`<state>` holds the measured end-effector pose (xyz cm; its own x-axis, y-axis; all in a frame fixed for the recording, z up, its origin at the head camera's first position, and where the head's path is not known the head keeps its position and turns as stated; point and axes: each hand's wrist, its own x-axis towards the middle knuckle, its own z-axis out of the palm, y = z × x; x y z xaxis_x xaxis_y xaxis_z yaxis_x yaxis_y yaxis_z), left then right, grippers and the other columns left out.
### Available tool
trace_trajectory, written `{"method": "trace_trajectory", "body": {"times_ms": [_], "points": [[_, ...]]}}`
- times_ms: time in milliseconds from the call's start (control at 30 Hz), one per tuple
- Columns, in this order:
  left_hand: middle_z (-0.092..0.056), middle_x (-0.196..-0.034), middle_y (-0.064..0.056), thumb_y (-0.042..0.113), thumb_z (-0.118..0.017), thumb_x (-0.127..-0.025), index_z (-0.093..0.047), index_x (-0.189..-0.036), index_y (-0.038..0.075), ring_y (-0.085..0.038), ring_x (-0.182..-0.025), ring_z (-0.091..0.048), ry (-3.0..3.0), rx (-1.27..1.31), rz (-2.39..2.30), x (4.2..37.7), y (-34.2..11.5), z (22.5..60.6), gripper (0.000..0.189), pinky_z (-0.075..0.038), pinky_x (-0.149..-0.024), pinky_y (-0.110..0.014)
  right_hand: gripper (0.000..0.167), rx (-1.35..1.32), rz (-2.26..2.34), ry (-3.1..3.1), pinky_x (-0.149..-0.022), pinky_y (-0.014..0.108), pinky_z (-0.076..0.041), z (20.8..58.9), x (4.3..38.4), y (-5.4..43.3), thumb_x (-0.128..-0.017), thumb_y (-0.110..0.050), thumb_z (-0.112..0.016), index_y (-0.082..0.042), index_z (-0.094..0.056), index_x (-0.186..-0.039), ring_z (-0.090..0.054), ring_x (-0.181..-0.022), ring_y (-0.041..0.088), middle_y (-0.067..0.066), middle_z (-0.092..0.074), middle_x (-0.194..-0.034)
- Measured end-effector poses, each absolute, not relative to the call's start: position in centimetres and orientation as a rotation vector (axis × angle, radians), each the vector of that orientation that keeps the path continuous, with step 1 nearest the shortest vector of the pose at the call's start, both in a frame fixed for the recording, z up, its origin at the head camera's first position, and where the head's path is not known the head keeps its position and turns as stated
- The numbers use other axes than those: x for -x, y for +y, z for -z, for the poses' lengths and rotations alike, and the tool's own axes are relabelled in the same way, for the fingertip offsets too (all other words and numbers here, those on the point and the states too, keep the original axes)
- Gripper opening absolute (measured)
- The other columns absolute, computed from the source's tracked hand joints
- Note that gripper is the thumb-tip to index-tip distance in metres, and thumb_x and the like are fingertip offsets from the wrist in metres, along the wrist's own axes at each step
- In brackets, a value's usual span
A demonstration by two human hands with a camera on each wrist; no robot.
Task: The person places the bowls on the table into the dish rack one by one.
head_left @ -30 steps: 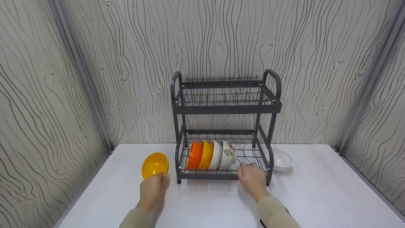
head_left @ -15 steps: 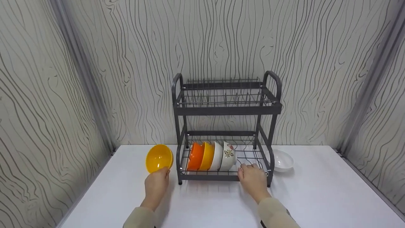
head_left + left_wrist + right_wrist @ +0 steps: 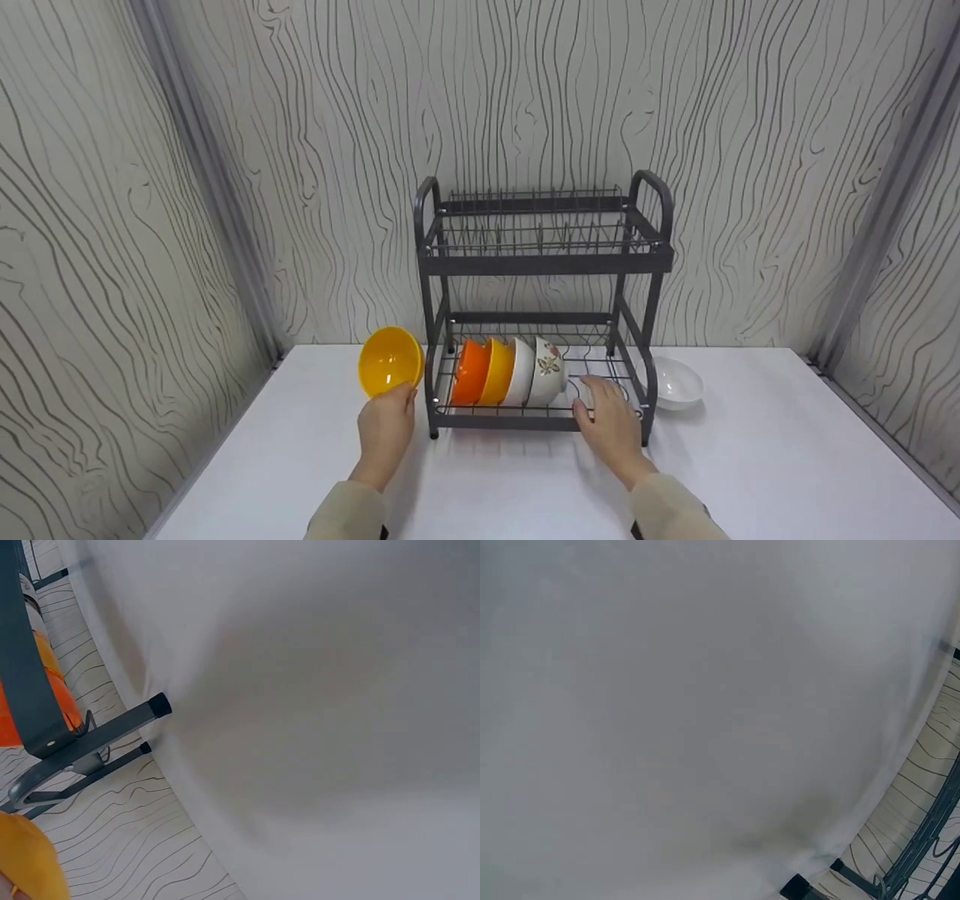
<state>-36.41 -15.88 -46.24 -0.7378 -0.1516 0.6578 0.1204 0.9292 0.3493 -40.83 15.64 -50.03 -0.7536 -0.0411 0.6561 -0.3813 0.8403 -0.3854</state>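
Observation:
In the head view my left hand [image 3: 386,429] pinches the near rim of a yellow bowl [image 3: 390,361], tilted with its inside facing me, just left of the dish rack [image 3: 547,264]. Part of that bowl also shows at the lower left of the left wrist view. On the rack's lower shelf an orange bowl [image 3: 469,373], another yellow bowl [image 3: 496,373], a white bowl [image 3: 520,373] and a flower-patterned bowl [image 3: 549,375] lean in a row. My right hand [image 3: 611,421] is at the shelf's front right, fingers extended and thumb apart, holding nothing.
A white bowl [image 3: 677,384] sits on the white table [image 3: 510,487] by the rack's right side. The rack's upper shelf [image 3: 546,262] has wire dividers. Wood-grain patterned panels [image 3: 540,90] stand behind and at both sides.
My left hand has carried the yellow bowl up and rightward, closer to the rack. My right hand has loosened from the rack's front bar, its fingers spreading out.

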Motion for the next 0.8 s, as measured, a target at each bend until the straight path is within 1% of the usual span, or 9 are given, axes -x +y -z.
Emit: {"method": "trace_trajectory", "body": {"times_ms": [100,267,400,500,600,667,733,800], "points": [[-0.058,-0.056,0.003,0.020,-0.066,-0.085,-0.065,-0.078,0.010,-0.008,-0.050,-0.043,-2.343,-0.021,0.512,36.5,-15.3,46.0,0.011,-0.040,-0.049,-0.021,0.038,-0.312,-0.922,-2.295,-0.102,0.047,-0.041,49.5,40.5,15.9,-0.085,-0.014,-0.061,-0.003,-0.054,-0.121,-0.051,-0.119,0.033,0.015,-0.058,-0.122],[-0.054,-0.054,0.007,0.018,-0.064,-0.086,-0.065,-0.077,0.011,-0.006,-0.050,-0.041,-2.318,-0.015,0.564,36.6,-14.4,45.6,0.012,-0.038,-0.048,-0.018,0.039,-0.308,-1.337,-2.225,-0.109,0.049,-0.031,48.2,40.2,15.8,-0.091,-0.010,-0.054,-0.001,-0.046,-0.128,-0.040,-0.128,0.034,0.018,-0.048,-0.132],[-0.056,-0.055,0.007,0.017,-0.065,-0.085,-0.065,-0.074,0.011,-0.005,-0.050,-0.041,-2.269,0.024,0.574,36.6,-13.5,45.2,0.012,-0.038,-0.048,-0.018,0.038,-0.319,-1.414,-2.188,-0.107,0.045,-0.035,47.2,39.7,15.0,-0.092,-0.010,-0.052,-0.002,-0.046,-0.128,-0.041,-0.127,0.028,0.014,-0.049,-0.132],[-0.057,-0.056,0.006,0.016,-0.066,-0.085,-0.064,-0.074,0.011,-0.005,-0.051,-0.041,-2.235,0.044,0.572,36.5,-12.8,45.0,0.012,-0.040,-0.048,-0.018,0.036,-0.347,-1.468,-2.150,-0.104,0.037,-0.038,46.5,39.3,14.1,-0.092,-0.008,-0.051,-0.003,-0.047,-0.127,-0.043,-0.124,0.024,0.011,-0.051,-0.130],[-0.058,-0.057,0.005,0.016,-0.067,-0.083,-0.064,-0.073,0.011,-0.006,-0.051,-0.042,-2.204,0.064,0.569,36.5,-12.0,44.9,0.011,-0.043,-0.049,-0.020,0.035,-0.389,-1.578,-2.101,-0.105,0.026,-0.037,45.7,39.0,13.1,-0.093,-0.006,-0.049,-0.003,-0.046,-0.127,-0.043,-0.125,0.023,0.010,-0.051,-0.130],[-0.059,-0.058,0.004,0.015,-0.068,-0.082,-0.065,-0.074,0.011,-0.007,-0.052,-0.044,-2.184,0.082,0.567,36.4,-11.4,44.9,0.010,-0.044,-0.049,-0.021,0.034,-0.426,-1.675,-2.056,-0.105,0.018,-0.035,45.3,38.9,12.5,-0.093,-0.005,-0.047,-0.001,-0.045,-0.127,-0.042,-0.126,0.025,0.012,-0.050,-0.130],[-0.061,-0.060,0.003,0.014,-0.070,-0.080,-0.066,-0.075,0.011,-0.007,-0.052,-0.047,-2.164,0.111,0.562,36.4,-10.7,44.8,0.007,-0.045,-0.050,-0.022,0.034,-0.470,-1.777,-2.011,-0.104,0.012,-0.035,44.8,38.7,11.9,-0.094,-0.005,-0.045,0.001,-0.043,-0.128,-0.041,-0.127,0.027,0.015,-0.048,-0.132],[-0.064,-0.063,0.003,0.013,-0.070,-0.080,-0.066,-0.077,0.011,-0.008,-0.054,-0.050,-2.148,0.140,0.565,36.3,-10.0,44.7,0.005,-0.047,-0.051,-0.022,0.035,-0.500,-1.864,-1.971,-0.102,0.008,-0.034,44.4,38.5,11.4,-0.095,-0.006,-0.044,0.003,-0.041,-0.129,-0.042,-0.126,0.026,0.018,-0.047,-0.132]]}}
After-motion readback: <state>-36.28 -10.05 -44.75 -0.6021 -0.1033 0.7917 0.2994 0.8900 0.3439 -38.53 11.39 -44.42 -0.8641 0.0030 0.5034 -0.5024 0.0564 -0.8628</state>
